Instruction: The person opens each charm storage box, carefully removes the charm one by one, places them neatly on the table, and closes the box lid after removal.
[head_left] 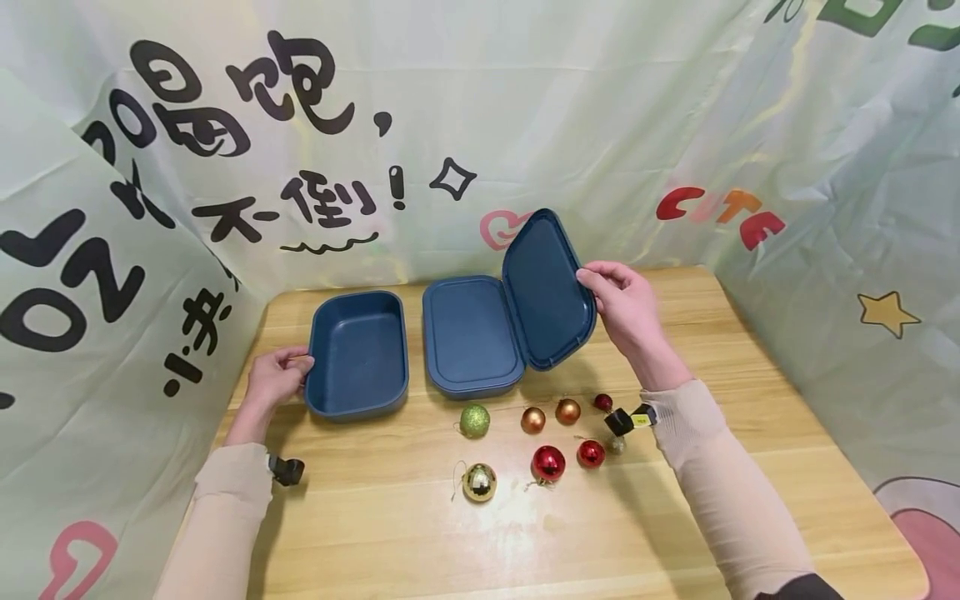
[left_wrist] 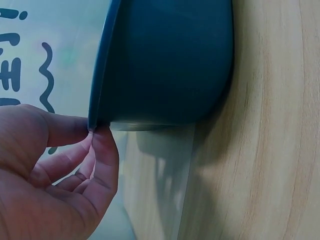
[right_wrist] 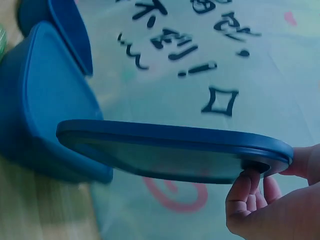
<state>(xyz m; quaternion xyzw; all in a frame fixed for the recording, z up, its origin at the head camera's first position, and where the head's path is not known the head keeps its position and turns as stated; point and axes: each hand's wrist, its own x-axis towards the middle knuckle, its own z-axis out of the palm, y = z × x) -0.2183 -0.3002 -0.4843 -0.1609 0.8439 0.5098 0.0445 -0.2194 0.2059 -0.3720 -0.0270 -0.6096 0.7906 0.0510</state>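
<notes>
At the left of the table stands a blue open container (head_left: 357, 354), nothing inside it. My left hand (head_left: 275, 379) pinches its left rim between thumb and fingers, as the left wrist view also shows (left_wrist: 65, 170). Beside it, in the middle, sits a second blue box (head_left: 472, 333) with a flat top. A blue lid (head_left: 547, 292) stands tilted up at that box's right side, its lower edge by the box's edge; whether they are joined I cannot tell. My right hand (head_left: 626, 308) grips the lid's right edge, thumb on one face, fingers on the other (right_wrist: 270, 192).
In front of the boxes lie several Christmas baubles: a glittery green one (head_left: 475, 421), a gold one (head_left: 479, 482), red ones (head_left: 548, 463) and copper ones (head_left: 533, 420). A printed cloth (head_left: 420, 75) hangs behind and beside the wooden table (head_left: 360, 517).
</notes>
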